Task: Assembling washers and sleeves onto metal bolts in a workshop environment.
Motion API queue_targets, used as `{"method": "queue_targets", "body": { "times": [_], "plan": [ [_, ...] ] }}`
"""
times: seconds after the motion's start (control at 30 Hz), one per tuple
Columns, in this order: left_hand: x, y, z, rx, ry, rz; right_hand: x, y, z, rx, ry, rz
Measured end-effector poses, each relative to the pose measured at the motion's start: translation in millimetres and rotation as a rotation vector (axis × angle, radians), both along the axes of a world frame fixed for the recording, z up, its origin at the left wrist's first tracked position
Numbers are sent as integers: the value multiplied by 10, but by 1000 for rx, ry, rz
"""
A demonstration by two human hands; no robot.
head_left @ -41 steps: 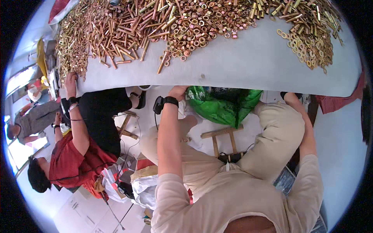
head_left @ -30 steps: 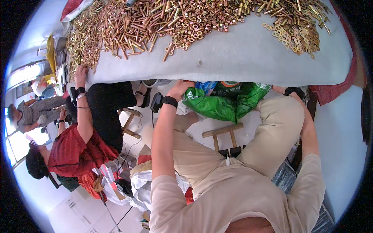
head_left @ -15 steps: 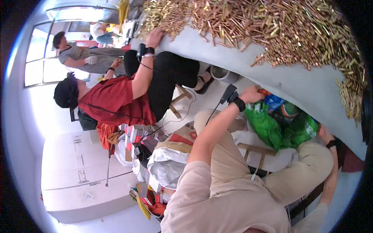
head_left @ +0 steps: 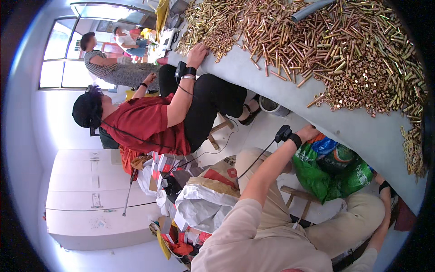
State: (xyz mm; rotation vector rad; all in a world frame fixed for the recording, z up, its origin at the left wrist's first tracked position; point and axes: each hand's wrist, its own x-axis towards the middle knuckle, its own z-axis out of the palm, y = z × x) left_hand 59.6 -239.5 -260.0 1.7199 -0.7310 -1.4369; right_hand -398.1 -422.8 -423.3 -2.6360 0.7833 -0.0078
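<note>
A green plastic bag [head_left: 312,174] with blue and orange parts spreads below the table edge, above my lap. My left hand [head_left: 309,133] is closed on its left upper rim, close against the table edge; a black band with a small box sits on that wrist. At the bag's right side is my right hand [head_left: 379,179], its fingers mostly hidden by the table edge and the bag. Brass-coloured metal sleeves [head_left: 290,50] lie heaped on the grey tabletop [head_left: 312,109], with small nut-like rings [head_left: 353,88] nearer the edge.
To the left, a person in a red shirt [head_left: 140,120] sits with a hand at the pile. A bucket [head_left: 274,107] stands under the table. White sacks [head_left: 204,204] and boxes lie beside me. A grey tube [head_left: 312,10] rests over the sleeves. Two more people are farther back.
The view has shifted, so the table and pile sit lower and more of the heap and the grey tube show. Both hands stay at the bag's sides.
</note>
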Motion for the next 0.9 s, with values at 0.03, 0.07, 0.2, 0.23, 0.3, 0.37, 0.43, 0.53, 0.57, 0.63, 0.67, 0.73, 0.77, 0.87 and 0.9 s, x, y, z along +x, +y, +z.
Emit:
{"method": "queue_targets", "body": {
  "times": [0.03,0.07,0.2,0.23,0.3,0.37,0.43,0.53,0.57,0.63,0.67,0.73,0.77,0.87,0.9],
  "plan": [
    [-26,-23,38,0,1,0,17,-7,20,8,-1,-4],
    [-66,-47,104,64,29,9,2,26,19,8,5,-11],
    [-175,-174,478,224,253,72,-41,51,10,29,23,-33],
    [-146,-145,457,224,245,80,13,44,8,35,20,-31],
    [-108,-105,338,153,301,94,101,33,-2,42,9,-27],
    [-106,-79,206,135,304,92,137,35,-7,52,5,-29],
    [-111,-46,34,116,308,90,162,28,2,57,5,-26],
    [-116,-16,-141,107,173,36,204,28,1,64,3,-27],
    [-117,-25,-150,145,182,6,201,31,-4,69,4,-31],
    [-93,-32,-157,185,190,-25,213,22,0,75,2,-35],
    [-66,-30,-154,243,245,-50,227,20,8,78,2,-36],
    [-46,-7,-158,301,297,-72,288,10,20,80,-6,-34],
    [-49,15,-161,270,317,-51,317,-4,36,82,-12,-30],
    [-103,-27,-15,281,324,-67,328,7,74,82,-7,-39],
    [-129,-62,83,322,306,-99,317,3,79,82,-6,-44]
  ]
}}
